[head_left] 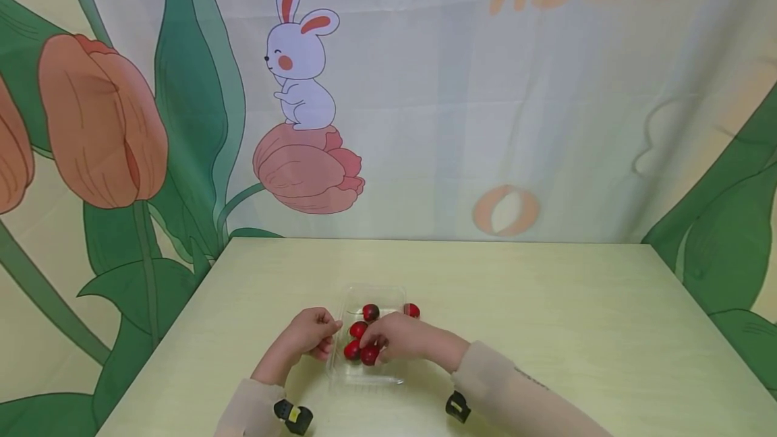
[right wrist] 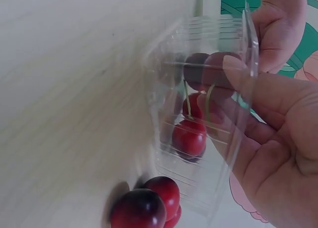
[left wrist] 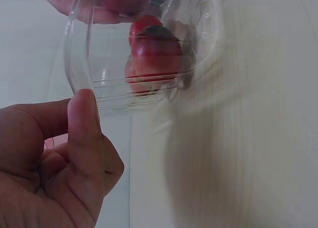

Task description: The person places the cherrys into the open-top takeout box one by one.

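Observation:
A clear plastic box [head_left: 371, 377] lies on the table with several dark red cherries [head_left: 358, 329] inside. My left hand [head_left: 311, 333] pinches the box's left rim between thumb and curled fingers; the thumb [left wrist: 83, 116] shows at the rim in the left wrist view. Reaching over the right rim, my right hand [head_left: 397, 337] holds a cherry [head_left: 369, 355] with its fingertips inside the box, near the front end. Thin green stems [right wrist: 209, 104] show through the plastic in the right wrist view.
More cherries [right wrist: 138, 210] lie on the table just outside the box's right side; one of them [head_left: 412, 310] shows past my right hand in the head view. A pale wooden table [head_left: 546, 309] stretches around, backed by a printed curtain [head_left: 425, 100].

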`<state>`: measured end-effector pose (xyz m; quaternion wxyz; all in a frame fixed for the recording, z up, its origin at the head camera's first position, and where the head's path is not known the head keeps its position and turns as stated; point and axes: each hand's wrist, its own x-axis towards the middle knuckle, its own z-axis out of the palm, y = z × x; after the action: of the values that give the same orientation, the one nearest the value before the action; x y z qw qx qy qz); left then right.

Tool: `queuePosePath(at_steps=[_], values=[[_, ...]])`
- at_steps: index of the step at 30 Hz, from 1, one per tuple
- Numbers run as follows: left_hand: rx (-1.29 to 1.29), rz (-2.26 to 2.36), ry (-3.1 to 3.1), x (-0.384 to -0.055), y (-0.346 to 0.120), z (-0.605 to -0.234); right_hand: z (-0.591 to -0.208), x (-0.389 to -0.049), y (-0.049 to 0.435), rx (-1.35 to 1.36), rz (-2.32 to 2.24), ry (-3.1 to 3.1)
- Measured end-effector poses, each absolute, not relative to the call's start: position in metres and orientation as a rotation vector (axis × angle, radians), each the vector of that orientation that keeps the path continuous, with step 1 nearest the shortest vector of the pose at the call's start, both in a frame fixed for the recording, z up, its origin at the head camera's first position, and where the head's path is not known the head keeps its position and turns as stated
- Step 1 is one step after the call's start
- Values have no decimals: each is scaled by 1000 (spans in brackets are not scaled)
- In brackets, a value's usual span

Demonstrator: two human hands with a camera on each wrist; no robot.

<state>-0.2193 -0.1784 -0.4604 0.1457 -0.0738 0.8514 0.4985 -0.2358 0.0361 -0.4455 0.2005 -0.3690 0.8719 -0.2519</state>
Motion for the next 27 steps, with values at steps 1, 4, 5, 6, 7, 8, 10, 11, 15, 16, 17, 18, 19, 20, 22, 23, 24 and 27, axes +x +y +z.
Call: queuePosePath(at_steps=[1,4,5,6,7,8,10,11,15,16,17,18,19,20,22,23,24,27], values=[[-212,1436,2453,-219,-178,-460,-446,-235,36,-1029,-712,2430],[-209,1438,2453,-219,-179,-461,-446,-235,35,-1023,-718,2418],[-207,1440,2452,-219,-179,-460,-446,-234,35,-1022,-715,2417],[-208,1440,2453,-219,-179,-460,-447,-234,34,-1020,-713,2416],[-208,1437,2454,-219,-179,-460,-447,-234,34,-1021,-705,2418],[-209,1435,2454,-219,-179,-460,-448,-234,34,-1023,-698,2419],[-213,1429,2456,-219,-179,-459,-448,-234,34,-1027,-687,2421],[-215,1426,2458,-219,-179,-459,-449,-235,34,-1029,-683,2421],[-217,1423,2459,-220,-179,-459,-451,-235,33,-1034,-670,2422],[-215,1425,2457,-220,-179,-459,-451,-235,33,-1038,-666,2423],[-214,1429,2455,-220,-179,-459,-451,-236,33,-1039,-663,2422],[-212,1433,2453,-220,-179,-459,-451,-236,33,-1039,-662,2423],[-209,1436,2452,-220,-179,-459,-451,-236,33,-1041,-660,2422],[-208,1438,2451,-220,-179,-459,-451,-236,33,-1040,-658,2421],[-205,1442,2448,-220,-179,-460,-451,-235,33,-1032,-656,2418],[-204,1443,2448,-220,-179,-460,-451,-235,33,-1028,-654,2417],[-203,1442,2448,-220,-179,-460,-451,-235,33,-1024,-648,2419],[-203,1438,2449,-220,-179,-460,-452,-233,33,-1012,-634,2426]])
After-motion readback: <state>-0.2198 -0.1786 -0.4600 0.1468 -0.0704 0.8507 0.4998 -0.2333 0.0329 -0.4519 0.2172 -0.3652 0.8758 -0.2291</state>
